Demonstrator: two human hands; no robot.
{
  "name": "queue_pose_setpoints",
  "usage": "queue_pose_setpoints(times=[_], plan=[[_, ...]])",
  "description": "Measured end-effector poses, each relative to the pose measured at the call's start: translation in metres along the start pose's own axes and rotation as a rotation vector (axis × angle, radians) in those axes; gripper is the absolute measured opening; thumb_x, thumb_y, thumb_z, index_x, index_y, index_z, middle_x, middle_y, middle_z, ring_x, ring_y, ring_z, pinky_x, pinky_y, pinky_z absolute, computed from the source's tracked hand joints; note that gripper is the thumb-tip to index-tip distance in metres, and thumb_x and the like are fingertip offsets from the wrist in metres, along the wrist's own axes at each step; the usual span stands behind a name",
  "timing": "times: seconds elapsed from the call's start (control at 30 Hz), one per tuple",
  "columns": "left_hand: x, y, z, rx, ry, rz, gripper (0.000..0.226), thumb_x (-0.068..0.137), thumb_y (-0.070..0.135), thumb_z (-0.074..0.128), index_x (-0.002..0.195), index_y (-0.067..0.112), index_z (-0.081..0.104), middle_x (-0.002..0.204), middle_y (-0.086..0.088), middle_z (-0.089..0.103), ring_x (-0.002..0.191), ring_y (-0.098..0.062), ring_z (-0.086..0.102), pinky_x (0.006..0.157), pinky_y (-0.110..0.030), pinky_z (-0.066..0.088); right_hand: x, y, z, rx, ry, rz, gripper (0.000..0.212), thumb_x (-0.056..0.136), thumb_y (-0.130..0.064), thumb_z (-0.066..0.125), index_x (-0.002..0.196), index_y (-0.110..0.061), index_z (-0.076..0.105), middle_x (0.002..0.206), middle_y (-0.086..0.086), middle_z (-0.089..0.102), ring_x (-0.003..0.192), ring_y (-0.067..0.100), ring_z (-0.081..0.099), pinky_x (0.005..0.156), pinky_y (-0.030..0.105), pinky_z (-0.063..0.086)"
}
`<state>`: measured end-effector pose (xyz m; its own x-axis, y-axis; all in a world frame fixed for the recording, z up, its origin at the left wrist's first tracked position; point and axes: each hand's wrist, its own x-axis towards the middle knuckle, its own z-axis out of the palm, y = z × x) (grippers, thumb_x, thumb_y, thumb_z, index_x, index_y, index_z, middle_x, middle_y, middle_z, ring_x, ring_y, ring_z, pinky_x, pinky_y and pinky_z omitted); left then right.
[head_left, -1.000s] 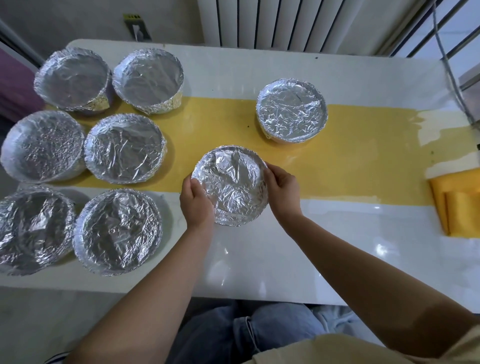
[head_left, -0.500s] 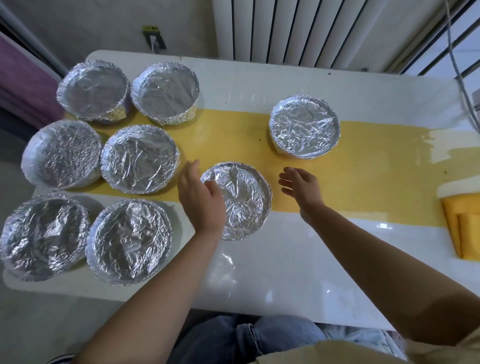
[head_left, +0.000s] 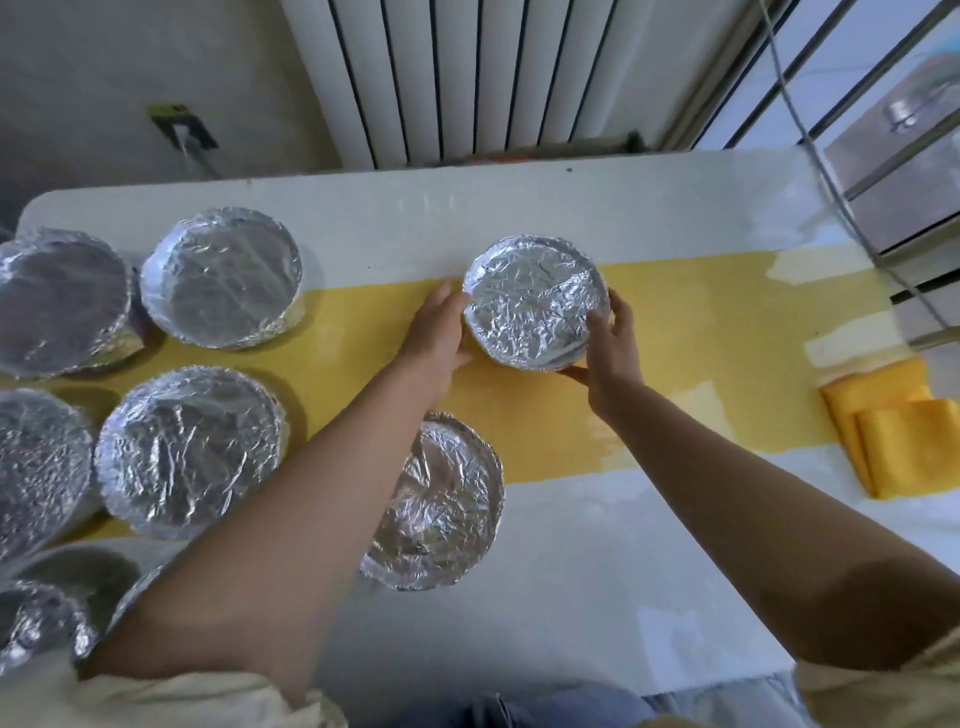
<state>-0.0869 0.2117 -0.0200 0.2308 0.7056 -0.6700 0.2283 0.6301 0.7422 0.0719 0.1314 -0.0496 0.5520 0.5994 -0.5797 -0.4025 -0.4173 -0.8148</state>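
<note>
A round foil-covered bowl (head_left: 535, 301) stands at the far middle of the white table (head_left: 571, 571), on the yellow strip (head_left: 675, 364). My left hand (head_left: 436, 332) lies against its left side with the fingers fairly straight. My right hand (head_left: 610, 348) curls round its right rim, thumb under the near edge. A second foil-covered bowl (head_left: 447, 504) sits closer to me, partly hidden by my left forearm.
Several more foil-covered bowls (head_left: 218, 286) crowd the left side of the table. A folded yellow cloth (head_left: 904, 436) lies at the right edge. A white radiator (head_left: 467, 78) stands behind the table, and a metal rack (head_left: 909, 182) at the far right.
Both hands left the near bowl and reached forward to the far bowl, now holding it on either side. The camera view tilted forward and shifted right.
</note>
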Motion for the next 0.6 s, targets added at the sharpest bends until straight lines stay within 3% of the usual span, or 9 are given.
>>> queue_pose_setpoints(times=[0.07,0.13,0.27,0.4,0.5,0.6], plan=[[0.004,0.003,-0.001,-0.074,0.003,-0.023,0.035,0.097,0.018,0.047,0.132,0.013,0.049,0.125,-0.005,0.059,0.108,-0.018,0.057,0.092,-0.043,0.050,0.001,0.003,0.004,-0.010,0.004,-0.025,0.045,0.100,-0.012,0.039,0.142,-0.029,0.033,0.137,0.003,0.048,0.098,0.016,0.060,0.062,0.035,0.060],[0.005,0.003,-0.006,-0.063,0.085,0.008,0.027,0.097,0.015,0.046,0.123,0.017,0.051,0.101,0.003,0.059,0.089,-0.012,0.056,0.085,-0.038,0.050,0.000,0.007,0.013,-0.014,-0.015,-0.036,0.045,0.099,-0.007,0.037,0.140,-0.026,0.034,0.136,0.005,0.048,0.100,0.016,0.060,0.063,0.036,0.060],[0.003,-0.006,-0.033,-0.030,0.266,0.062,0.029,0.080,0.022,0.045,0.106,0.013,0.054,0.087,-0.003,0.056,0.082,-0.018,0.052,0.076,-0.040,0.046,-0.009,0.014,0.040,-0.054,-0.137,-0.059,0.043,0.100,-0.010,0.040,0.140,-0.025,0.034,0.135,0.004,0.047,0.098,0.012,0.061,0.064,0.033,0.059],[-0.007,-0.017,-0.063,-0.066,0.459,0.019,0.025,0.094,0.014,0.041,0.118,0.015,0.049,0.084,0.006,0.047,0.080,-0.015,0.047,0.085,-0.039,0.044,-0.019,0.023,0.070,-0.126,-0.299,-0.081,0.039,0.101,-0.015,0.044,0.138,-0.026,0.036,0.132,0.007,0.052,0.093,0.013,0.065,0.067,0.035,0.059],[-0.014,-0.020,-0.075,-0.070,0.494,0.035,0.038,0.097,0.014,0.041,0.135,0.013,0.045,0.101,0.005,0.050,0.094,-0.017,0.047,0.092,-0.037,0.044,-0.022,0.028,0.083,-0.136,-0.329,-0.066,0.041,0.101,-0.014,0.045,0.139,-0.026,0.035,0.132,0.008,0.053,0.096,0.015,0.064,0.071,0.038,0.060],[-0.014,-0.022,-0.077,-0.074,0.475,0.046,0.033,0.099,0.013,0.039,0.132,0.014,0.045,0.098,0.004,0.049,0.081,-0.011,0.046,0.086,-0.033,0.041,-0.020,0.031,0.084,-0.136,-0.332,-0.055,0.043,0.100,-0.012,0.045,0.141,-0.024,0.034,0.132,0.009,0.053,0.100,0.019,0.064,0.076,0.041,0.060]])
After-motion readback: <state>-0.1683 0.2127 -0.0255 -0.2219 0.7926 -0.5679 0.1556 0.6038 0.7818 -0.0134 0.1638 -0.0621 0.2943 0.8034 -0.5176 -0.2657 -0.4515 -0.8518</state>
